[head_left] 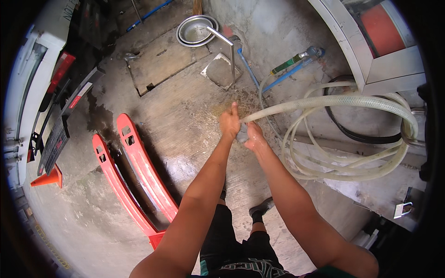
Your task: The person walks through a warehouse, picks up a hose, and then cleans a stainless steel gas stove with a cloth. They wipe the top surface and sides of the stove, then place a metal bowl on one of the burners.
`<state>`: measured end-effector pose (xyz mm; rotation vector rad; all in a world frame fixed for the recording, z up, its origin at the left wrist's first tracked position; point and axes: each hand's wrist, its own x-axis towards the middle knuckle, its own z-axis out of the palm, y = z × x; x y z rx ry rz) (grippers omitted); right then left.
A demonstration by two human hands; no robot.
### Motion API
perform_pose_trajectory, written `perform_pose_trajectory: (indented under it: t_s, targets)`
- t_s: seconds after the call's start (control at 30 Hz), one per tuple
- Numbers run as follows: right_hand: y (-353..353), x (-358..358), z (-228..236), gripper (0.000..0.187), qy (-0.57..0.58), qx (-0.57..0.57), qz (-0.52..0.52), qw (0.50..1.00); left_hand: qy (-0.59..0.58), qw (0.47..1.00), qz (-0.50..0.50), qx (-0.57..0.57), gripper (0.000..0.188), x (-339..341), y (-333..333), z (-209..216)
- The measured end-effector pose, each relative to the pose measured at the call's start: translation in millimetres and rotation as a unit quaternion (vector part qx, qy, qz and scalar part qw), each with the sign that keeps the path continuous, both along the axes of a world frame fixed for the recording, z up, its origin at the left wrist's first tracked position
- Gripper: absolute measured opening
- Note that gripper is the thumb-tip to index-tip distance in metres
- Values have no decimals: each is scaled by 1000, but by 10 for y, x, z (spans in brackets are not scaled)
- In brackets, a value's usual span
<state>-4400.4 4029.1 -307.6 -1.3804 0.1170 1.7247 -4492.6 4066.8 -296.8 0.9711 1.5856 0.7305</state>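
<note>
In front of me, my left hand (229,122) is closed around the end of a thick, clear braided hose (320,101), thumb pointing away from me. The hose arcs off to the right from there. Close beside it, my right hand (254,137) looks wet, its fingers curled at a small grey thing (242,133) between the hands. That thing may be a cloth, but it is too small and partly hidden to tell. Wet, splashed concrete lies just beyond my hands.
Red pallet-truck forks (148,169) lie at the left, near an orange cone (50,178). Ahead are metal basins (197,30), a bent metal pipe (232,60) and a blue pipe (292,74). Coiled hose (343,173) lies at the right, above a padlock (402,210).
</note>
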Motion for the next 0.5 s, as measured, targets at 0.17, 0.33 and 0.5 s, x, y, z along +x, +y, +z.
perform_pose_trajectory:
  t_s: [0.17,0.33,0.5]
  targets:
    - [94,-31,232,54,-30,83,-122,989,-349,880,4,-322,63,-259,-112,-326]
    - [-37,263,325,48,-229,65,76,968,-418,891,167,-64,35,-249,-178,-127]
    - [-107,111,225,47,29,57,-55,996,-2,977,80,199,23,127,-398,261]
